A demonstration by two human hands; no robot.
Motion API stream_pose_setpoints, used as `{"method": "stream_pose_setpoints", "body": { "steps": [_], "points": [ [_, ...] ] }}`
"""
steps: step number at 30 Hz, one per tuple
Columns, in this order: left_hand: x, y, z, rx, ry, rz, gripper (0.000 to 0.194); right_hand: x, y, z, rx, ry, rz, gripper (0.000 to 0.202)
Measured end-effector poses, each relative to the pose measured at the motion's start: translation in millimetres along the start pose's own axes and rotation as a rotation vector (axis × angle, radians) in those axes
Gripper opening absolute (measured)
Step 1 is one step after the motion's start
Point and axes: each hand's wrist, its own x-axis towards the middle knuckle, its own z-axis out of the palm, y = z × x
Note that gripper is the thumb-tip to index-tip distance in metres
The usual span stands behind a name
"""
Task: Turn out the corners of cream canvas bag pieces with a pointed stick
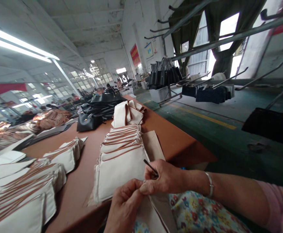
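Low in the view, my left hand (127, 200) is closed, pinching the edge of a cream fabric panel (147, 215) with a dark brown trim line. My right hand (165, 178) is closed too, its thumb and finger meeting my left fingertips at that edge. A slim dark tool (151, 167) pokes out of the right fist; its other end is hidden, so its kind does not show. The panel hangs over my lap on a flowered apron (195, 210). Just beyond my hands lies a row of overlapping cream panels (122, 168) with brown edging.
A brown table (80, 181) stretches ahead, its right edge along the aisle. More cream panels (17, 207) lie left; folded cream pieces (124, 113) and black bags (90, 121) sit farther back. A metal rack (216, 38) with hooks and hanging bags stands right.
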Motion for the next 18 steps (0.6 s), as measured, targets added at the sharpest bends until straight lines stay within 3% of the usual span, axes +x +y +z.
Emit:
{"method": "stream_pose_setpoints", "body": {
  "steps": [4,9,12,15,18],
  "points": [
    [4.0,-4.9,-2.0,0.100,0.061,0.025,0.033,5.9,0.4,-1.9,0.015,-0.044,0.075,0.024],
    [-0.2,2.7,6.0,0.243,0.101,0.078,0.032,3.7,3.4,0.2,-0.034,0.078,0.078,0.011],
    [-2.4,4.6,6.4,0.326,0.060,0.104,0.031,-1.0,5.5,4.1,-0.006,0.135,0.086,0.011],
    [-5.2,1.6,4.2,0.246,-0.013,0.065,0.029,-7.3,8.6,8.4,-0.026,0.180,0.019,0.009],
    [-9.8,0.1,5.2,0.011,-0.005,0.026,0.027,-14.1,12.4,10.8,-0.073,0.192,-0.172,0.006]
  ]
}}
